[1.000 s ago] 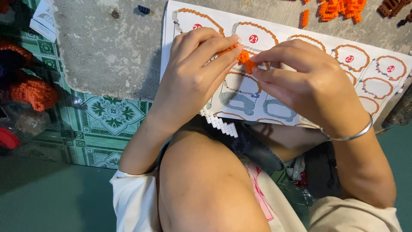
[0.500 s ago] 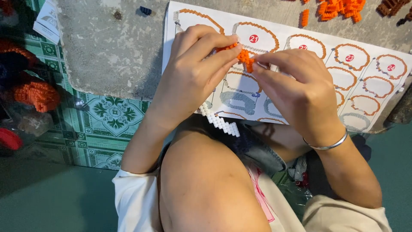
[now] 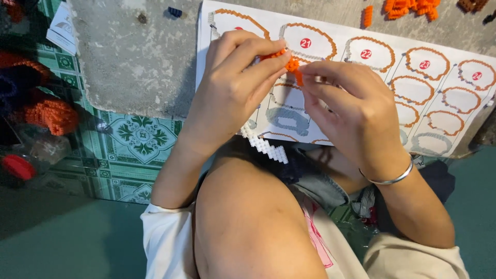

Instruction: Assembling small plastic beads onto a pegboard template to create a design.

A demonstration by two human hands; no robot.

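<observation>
My left hand (image 3: 235,88) and my right hand (image 3: 351,108) meet above a printed instruction sheet (image 3: 439,82) with ring-shaped step drawings. Both pinch a small orange brick piece (image 3: 290,63) between their fingertips. Most of the piece is hidden by my fingers. A silver bangle (image 3: 390,178) circles my right wrist. A white stepped brick strip (image 3: 263,147) lies on my raised knee (image 3: 248,217), just below my left hand.
Loose orange bricks (image 3: 408,8) lie at the sheet's far edge, brown ones (image 3: 470,5) beside them. A grey concrete slab (image 3: 129,51) is at left, patterned green tiles (image 3: 134,139) below it. An orange brick build (image 3: 51,113) and clear bags sit far left.
Both hands have shifted slightly while holding the orange piece; my right fingers now close tighter against it. The sheet and bricks lie as before.
</observation>
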